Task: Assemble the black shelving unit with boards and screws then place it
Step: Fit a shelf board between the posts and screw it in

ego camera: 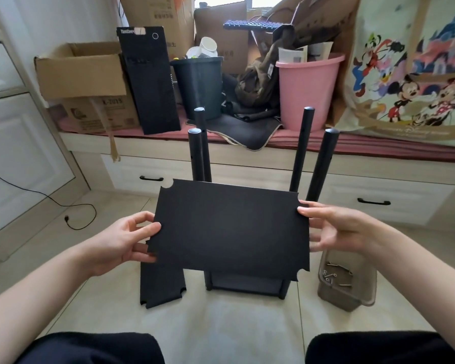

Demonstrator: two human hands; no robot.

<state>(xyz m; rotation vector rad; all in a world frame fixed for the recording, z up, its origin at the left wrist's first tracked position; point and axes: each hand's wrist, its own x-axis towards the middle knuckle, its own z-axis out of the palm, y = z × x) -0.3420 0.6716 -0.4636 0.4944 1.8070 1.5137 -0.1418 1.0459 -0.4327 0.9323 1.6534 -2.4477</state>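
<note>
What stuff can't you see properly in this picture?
- Head view: the held black board hides most of the shelf frame and the feet of the four poles.
- The spare board on the floor is partly covered by it too.
- The screws in the plastic tray are too small to count.
- The right hand's grip under the board is hidden; the left hand likewise.

The held board (229, 227) hides the middle of the shelf frame (244, 283) behind it, including where its four poles (322, 164) join; the fingers (323, 243) behind the board are partly hidden too.
</note>
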